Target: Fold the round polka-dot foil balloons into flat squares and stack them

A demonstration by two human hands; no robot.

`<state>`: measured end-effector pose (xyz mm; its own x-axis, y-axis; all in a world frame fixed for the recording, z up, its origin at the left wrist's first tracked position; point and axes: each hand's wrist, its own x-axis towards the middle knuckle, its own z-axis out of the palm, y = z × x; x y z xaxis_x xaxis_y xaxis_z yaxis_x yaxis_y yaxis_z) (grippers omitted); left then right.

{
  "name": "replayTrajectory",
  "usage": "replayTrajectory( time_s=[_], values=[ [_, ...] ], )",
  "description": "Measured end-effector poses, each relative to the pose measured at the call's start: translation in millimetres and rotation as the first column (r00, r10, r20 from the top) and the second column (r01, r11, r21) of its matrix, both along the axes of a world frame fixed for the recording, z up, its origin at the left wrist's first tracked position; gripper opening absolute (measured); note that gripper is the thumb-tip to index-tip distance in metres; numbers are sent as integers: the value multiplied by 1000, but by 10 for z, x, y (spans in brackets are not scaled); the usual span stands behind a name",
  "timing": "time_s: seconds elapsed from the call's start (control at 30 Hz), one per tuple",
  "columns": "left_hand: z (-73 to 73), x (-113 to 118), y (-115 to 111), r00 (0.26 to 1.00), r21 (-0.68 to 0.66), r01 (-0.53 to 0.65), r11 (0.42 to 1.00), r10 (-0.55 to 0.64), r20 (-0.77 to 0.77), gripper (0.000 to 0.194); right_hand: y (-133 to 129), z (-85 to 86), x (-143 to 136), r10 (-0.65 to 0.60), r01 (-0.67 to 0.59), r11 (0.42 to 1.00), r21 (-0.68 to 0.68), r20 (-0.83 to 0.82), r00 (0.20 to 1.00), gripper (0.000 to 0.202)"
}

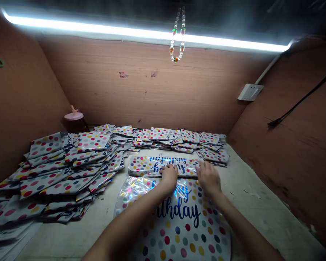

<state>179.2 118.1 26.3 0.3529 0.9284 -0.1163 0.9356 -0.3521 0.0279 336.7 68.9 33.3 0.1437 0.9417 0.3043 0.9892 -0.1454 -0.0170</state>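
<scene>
while left hand (169, 179) rests half-open on folded strip (141, 166) | right hand (208, 178) touches its end, grip unclear

L grip (170, 177) & R grip (209, 180) are bare, w/ bare forearms (133, 216).

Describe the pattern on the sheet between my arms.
Multicoloured dots and blue lettering on a whitish sheet, clearest in the head view.

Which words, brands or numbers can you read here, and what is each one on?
"happy", partly hidden: on the large flat glossy white sheet with coloured dots.
"rthday", its start hidden: on the same sheet.
"birthday", upside down: on the folded glossy white dotted strip.
"happy", upside down: on that strip.
Blue lettering on the small folded white dotted packets: too small to read.
Print on the white sheets: too blurred.
</scene>
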Motion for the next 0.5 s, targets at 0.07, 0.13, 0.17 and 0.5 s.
replayTrajectory(
  time_s=[0.07,0.13,0.17,0.5],
  values=[
    [99,29,42,999,-1,-38,999,38,3,46,-337,-162,-145,163,-163,987,14,-36,986,41],
    [266,3,76,998,15,-61,998,61,32,32,-591,-373,-222,232,-235,971,-39,-84,969,42],
    [386,-33,97,996,33,-69,997,68,53,30,-675,-475,-232,243,-250,966,-67,-102,965,45],
    [2376,-1058,24,944,613,-125,780,-97,315,41,-745,-673,-180,218,-240,968,-69,-236,947,67]
  ],
)
